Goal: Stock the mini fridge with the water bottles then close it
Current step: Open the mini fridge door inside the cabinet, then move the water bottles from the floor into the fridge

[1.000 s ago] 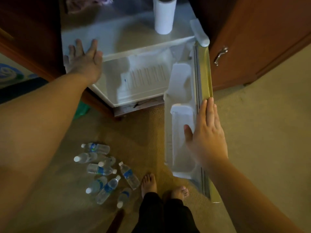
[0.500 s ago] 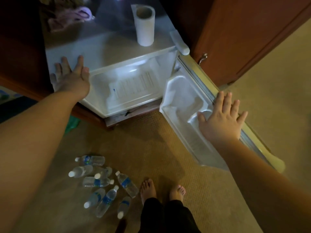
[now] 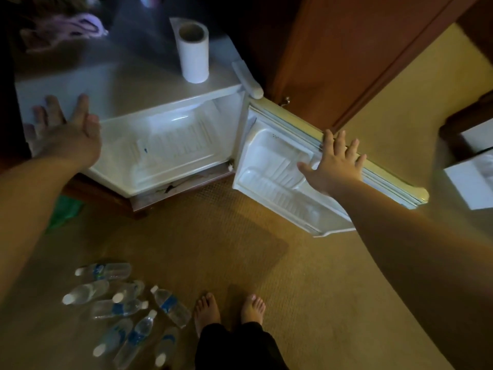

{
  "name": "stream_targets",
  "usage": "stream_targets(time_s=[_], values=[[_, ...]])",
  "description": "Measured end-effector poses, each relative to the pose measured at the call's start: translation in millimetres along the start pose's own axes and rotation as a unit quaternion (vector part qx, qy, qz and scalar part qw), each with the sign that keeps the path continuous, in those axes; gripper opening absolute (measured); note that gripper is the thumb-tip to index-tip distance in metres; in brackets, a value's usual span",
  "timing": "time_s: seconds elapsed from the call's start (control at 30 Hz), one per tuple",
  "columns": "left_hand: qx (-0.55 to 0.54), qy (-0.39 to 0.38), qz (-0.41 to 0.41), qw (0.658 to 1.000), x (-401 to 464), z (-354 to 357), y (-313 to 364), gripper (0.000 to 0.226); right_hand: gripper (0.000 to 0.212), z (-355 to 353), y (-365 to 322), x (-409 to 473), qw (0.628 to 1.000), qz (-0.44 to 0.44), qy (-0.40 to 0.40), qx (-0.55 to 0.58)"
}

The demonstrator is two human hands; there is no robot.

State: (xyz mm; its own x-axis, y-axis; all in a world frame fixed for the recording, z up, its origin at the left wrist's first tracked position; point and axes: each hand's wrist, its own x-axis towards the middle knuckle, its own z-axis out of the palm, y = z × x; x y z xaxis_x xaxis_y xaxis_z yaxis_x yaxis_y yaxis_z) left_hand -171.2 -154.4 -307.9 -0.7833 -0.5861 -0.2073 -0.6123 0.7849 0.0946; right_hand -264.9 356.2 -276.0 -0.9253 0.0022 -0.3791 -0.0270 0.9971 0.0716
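Observation:
The white mini fridge stands open, its inside bare and lit. Its door is swung wide to the right. My right hand presses flat with spread fingers against the door's top edge and inner side. My left hand rests flat with straight fingers on the fridge's top left corner. Several water bottles with blue labels lie scattered on the carpet at the lower left, apart from both hands.
A paper towel roll stands on the fridge top, with a purple cloth behind. Brown wooden cabinet doors stand behind the fridge door. My bare feet are next to the bottles. A white box sits at the right.
My right hand has pushed the fridge door further open to the right, from edge-on to wide open. My left hand has stayed on the fridge top.

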Motion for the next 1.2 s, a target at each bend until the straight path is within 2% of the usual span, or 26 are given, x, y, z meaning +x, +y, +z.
stream_targets(time_s=[0.47,0.57,0.7,0.87,1.0,1.1,1.2], values=[[0.030,-0.013,-0.012,0.999,-7,-11,6,0.056,0.122,-13,19,29,0.998,-0.044,-0.014,-0.040],[0.036,-0.015,-0.014,0.999,-8,-12,6,0.056,0.123,-7,10,17,0.999,-0.035,0.015,-0.027],[0.031,-0.033,-0.026,0.999,-9,-20,10,0.056,0.111,-2,-29,-9,0.993,-0.070,0.098,0.002],[-0.040,-0.002,0.008,0.999,-36,-27,11,0.058,0.105,6,-106,-52,0.979,-0.164,0.101,0.061],[-0.135,0.019,0.009,0.991,-109,-24,9,0.066,0.102,4,-161,-93,0.959,-0.238,0.086,0.129],[-0.246,0.016,-0.029,0.969,-178,-24,2,0.069,0.095,5,-197,-124,0.942,-0.289,0.066,0.154],[-0.274,0.031,-0.098,0.956,-240,-12,-15,0.060,0.088,13,-229,-147,0.922,-0.351,0.028,0.160]])
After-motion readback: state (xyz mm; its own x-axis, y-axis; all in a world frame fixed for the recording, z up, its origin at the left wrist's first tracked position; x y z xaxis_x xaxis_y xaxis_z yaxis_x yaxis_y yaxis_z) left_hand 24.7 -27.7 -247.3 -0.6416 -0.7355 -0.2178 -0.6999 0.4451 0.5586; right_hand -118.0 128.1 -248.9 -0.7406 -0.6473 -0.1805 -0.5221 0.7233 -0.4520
